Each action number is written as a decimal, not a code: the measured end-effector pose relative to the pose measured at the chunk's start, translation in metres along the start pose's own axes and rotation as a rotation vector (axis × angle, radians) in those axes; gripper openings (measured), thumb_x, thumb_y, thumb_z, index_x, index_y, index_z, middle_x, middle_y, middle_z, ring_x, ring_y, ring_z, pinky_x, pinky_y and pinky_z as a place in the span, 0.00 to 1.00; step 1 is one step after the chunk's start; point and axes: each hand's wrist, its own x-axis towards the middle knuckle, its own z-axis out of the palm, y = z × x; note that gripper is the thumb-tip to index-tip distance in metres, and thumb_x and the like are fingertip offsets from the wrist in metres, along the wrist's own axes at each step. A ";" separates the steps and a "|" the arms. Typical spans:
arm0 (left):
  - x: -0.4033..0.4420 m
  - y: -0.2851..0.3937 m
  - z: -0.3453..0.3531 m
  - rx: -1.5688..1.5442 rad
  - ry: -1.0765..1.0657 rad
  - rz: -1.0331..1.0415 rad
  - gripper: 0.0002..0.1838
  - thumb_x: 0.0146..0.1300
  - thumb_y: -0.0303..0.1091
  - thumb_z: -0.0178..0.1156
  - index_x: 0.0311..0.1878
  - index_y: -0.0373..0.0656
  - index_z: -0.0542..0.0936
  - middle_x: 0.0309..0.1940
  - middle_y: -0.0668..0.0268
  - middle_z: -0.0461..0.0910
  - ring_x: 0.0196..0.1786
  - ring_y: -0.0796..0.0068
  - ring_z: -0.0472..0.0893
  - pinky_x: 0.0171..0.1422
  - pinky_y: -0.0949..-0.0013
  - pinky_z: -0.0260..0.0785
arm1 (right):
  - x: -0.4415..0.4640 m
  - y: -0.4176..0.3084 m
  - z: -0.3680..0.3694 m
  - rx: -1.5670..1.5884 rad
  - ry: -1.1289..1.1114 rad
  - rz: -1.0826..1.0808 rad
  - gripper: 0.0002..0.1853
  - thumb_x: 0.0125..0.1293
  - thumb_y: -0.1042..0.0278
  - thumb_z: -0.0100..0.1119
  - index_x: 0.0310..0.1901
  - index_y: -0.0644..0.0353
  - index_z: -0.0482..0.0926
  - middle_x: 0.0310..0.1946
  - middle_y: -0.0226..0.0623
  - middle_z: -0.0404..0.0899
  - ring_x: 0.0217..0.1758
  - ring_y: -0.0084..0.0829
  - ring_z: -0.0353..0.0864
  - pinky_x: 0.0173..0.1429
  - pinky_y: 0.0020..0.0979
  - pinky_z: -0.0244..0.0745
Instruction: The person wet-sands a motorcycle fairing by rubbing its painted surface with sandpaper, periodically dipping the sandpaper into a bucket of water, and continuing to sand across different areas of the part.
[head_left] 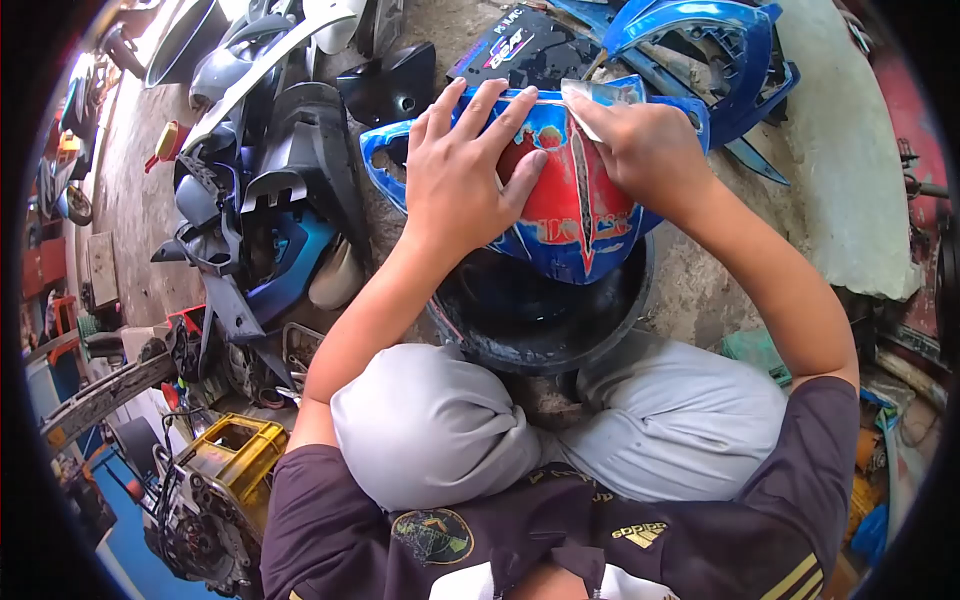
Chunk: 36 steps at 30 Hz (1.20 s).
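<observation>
A blue and red motorcycle body panel (606, 178) with worn, patchy paint and a dark slit down its middle rests over a black basin (540, 345). My left hand (462, 165) lies on the panel's left side, its fingers spread and flat. At the upper right of the panel, my right hand (650, 150) is closed with its fingertips pressed down. Under those fingers is a pale folded sheet that looks like sandpaper (578, 97); part of it is hidden by the hand.
Dark motorcycle fairings (305, 150) are heaped on the left. Beyond the panel lie a black board with lettering (525, 45) and a blue fairing (745, 60). A yellow crate (235, 455) stands at lower left, near an engine (205, 530). A pale slab (850, 150) runs along the right.
</observation>
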 end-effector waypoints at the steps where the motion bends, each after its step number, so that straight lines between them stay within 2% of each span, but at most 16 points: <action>1: 0.002 0.000 -0.001 -0.021 0.003 0.004 0.32 0.73 0.55 0.69 0.78 0.59 0.84 0.76 0.56 0.81 0.81 0.38 0.73 0.84 0.38 0.62 | -0.003 -0.005 -0.004 -0.027 -0.014 0.017 0.26 0.70 0.67 0.65 0.70 0.59 0.84 0.32 0.49 0.90 0.33 0.50 0.93 0.37 0.49 0.86; 6: 0.001 -0.001 0.003 -0.026 0.044 -0.019 0.32 0.72 0.55 0.69 0.77 0.60 0.84 0.75 0.57 0.83 0.81 0.40 0.74 0.84 0.38 0.63 | -0.025 -0.036 -0.008 -0.026 -0.011 0.046 0.27 0.71 0.63 0.65 0.70 0.59 0.83 0.31 0.49 0.90 0.32 0.50 0.93 0.35 0.49 0.85; 7: -0.002 0.001 0.003 -0.015 0.047 -0.012 0.32 0.72 0.55 0.69 0.77 0.60 0.84 0.75 0.57 0.83 0.81 0.40 0.74 0.84 0.38 0.63 | -0.009 -0.031 -0.007 -0.067 -0.043 0.109 0.26 0.73 0.63 0.64 0.70 0.59 0.84 0.31 0.50 0.90 0.33 0.51 0.93 0.36 0.50 0.86; 10: -0.004 0.001 0.002 -0.033 0.057 0.005 0.32 0.72 0.55 0.68 0.78 0.60 0.84 0.76 0.58 0.82 0.81 0.40 0.74 0.84 0.38 0.63 | 0.009 -0.031 0.004 -0.023 0.076 0.207 0.23 0.75 0.65 0.62 0.69 0.58 0.86 0.32 0.50 0.91 0.34 0.53 0.94 0.38 0.51 0.87; 11: -0.003 0.000 0.002 -0.043 0.056 -0.002 0.32 0.72 0.55 0.68 0.78 0.61 0.84 0.76 0.58 0.82 0.81 0.40 0.74 0.84 0.38 0.63 | 0.000 -0.047 -0.001 -0.022 0.021 0.310 0.20 0.77 0.66 0.60 0.66 0.57 0.88 0.33 0.51 0.91 0.35 0.54 0.94 0.40 0.52 0.88; 15: -0.002 -0.001 0.005 -0.040 0.081 -0.002 0.32 0.72 0.56 0.69 0.77 0.62 0.84 0.75 0.59 0.83 0.81 0.40 0.74 0.84 0.38 0.63 | -0.036 -0.084 0.011 0.026 0.166 0.389 0.20 0.78 0.65 0.59 0.66 0.56 0.88 0.36 0.53 0.92 0.36 0.56 0.94 0.43 0.54 0.90; 19: -0.009 0.004 0.005 -0.018 0.097 0.030 0.32 0.71 0.56 0.70 0.77 0.62 0.85 0.75 0.59 0.83 0.81 0.41 0.74 0.84 0.39 0.63 | 0.007 -0.053 0.016 0.073 0.181 0.507 0.19 0.85 0.59 0.56 0.67 0.56 0.88 0.37 0.61 0.89 0.39 0.62 0.92 0.47 0.60 0.85; 22: -0.005 0.004 0.000 -0.053 0.066 -0.002 0.32 0.72 0.55 0.70 0.77 0.60 0.85 0.76 0.60 0.83 0.82 0.41 0.73 0.85 0.42 0.62 | -0.008 -0.087 0.008 0.051 0.088 0.622 0.19 0.85 0.59 0.55 0.67 0.55 0.88 0.38 0.62 0.89 0.40 0.62 0.92 0.47 0.61 0.85; 23: -0.003 0.001 0.002 -0.062 0.074 -0.013 0.32 0.71 0.55 0.71 0.77 0.60 0.85 0.75 0.60 0.83 0.82 0.40 0.74 0.84 0.41 0.63 | -0.021 -0.102 0.008 0.046 0.045 0.631 0.19 0.86 0.59 0.55 0.67 0.55 0.88 0.39 0.62 0.89 0.42 0.63 0.92 0.49 0.61 0.85; 24: -0.001 0.000 0.002 -0.056 0.087 -0.001 0.32 0.71 0.55 0.71 0.77 0.60 0.85 0.75 0.60 0.83 0.81 0.40 0.74 0.84 0.41 0.63 | -0.016 -0.097 0.010 0.022 0.097 0.584 0.19 0.85 0.61 0.55 0.67 0.56 0.87 0.37 0.61 0.89 0.41 0.61 0.93 0.47 0.60 0.87; 27: -0.006 0.006 0.000 -0.019 0.087 0.025 0.32 0.71 0.55 0.72 0.76 0.60 0.85 0.75 0.60 0.84 0.80 0.40 0.75 0.83 0.41 0.64 | 0.002 -0.062 0.016 0.028 0.204 0.474 0.16 0.84 0.63 0.55 0.64 0.57 0.84 0.32 0.56 0.90 0.39 0.58 0.94 0.42 0.58 0.89; 28: -0.009 0.007 0.001 -0.026 0.079 0.020 0.32 0.71 0.55 0.72 0.76 0.60 0.85 0.75 0.61 0.84 0.80 0.40 0.74 0.83 0.41 0.64 | 0.007 -0.054 0.016 0.023 0.194 0.506 0.16 0.83 0.64 0.56 0.64 0.57 0.85 0.32 0.56 0.90 0.38 0.58 0.94 0.40 0.58 0.88; 30: -0.007 0.005 0.001 -0.038 0.089 0.020 0.32 0.70 0.55 0.72 0.76 0.60 0.85 0.74 0.61 0.84 0.81 0.40 0.74 0.83 0.41 0.65 | -0.001 -0.079 0.010 -0.049 0.103 0.590 0.17 0.82 0.64 0.56 0.65 0.57 0.87 0.33 0.58 0.91 0.37 0.58 0.94 0.40 0.58 0.88; 32: -0.005 0.001 0.003 -0.052 0.096 0.014 0.32 0.70 0.55 0.72 0.77 0.61 0.85 0.75 0.61 0.84 0.80 0.41 0.74 0.83 0.41 0.65 | -0.025 -0.114 0.008 -0.023 0.075 0.557 0.19 0.82 0.64 0.57 0.66 0.57 0.88 0.35 0.60 0.91 0.36 0.58 0.94 0.39 0.57 0.88; 33: -0.004 0.002 0.003 -0.050 0.105 0.021 0.32 0.70 0.54 0.72 0.77 0.61 0.85 0.75 0.62 0.83 0.80 0.41 0.74 0.83 0.41 0.65 | -0.026 -0.113 0.013 0.027 0.105 0.598 0.19 0.85 0.60 0.56 0.66 0.55 0.89 0.38 0.61 0.90 0.41 0.63 0.92 0.47 0.59 0.86; 36: -0.008 0.006 0.000 -0.039 0.108 0.035 0.32 0.70 0.54 0.72 0.76 0.61 0.85 0.75 0.63 0.83 0.80 0.42 0.75 0.82 0.42 0.65 | 0.007 -0.064 0.017 -0.012 0.183 0.550 0.20 0.82 0.63 0.57 0.69 0.58 0.86 0.39 0.58 0.92 0.41 0.58 0.95 0.45 0.56 0.89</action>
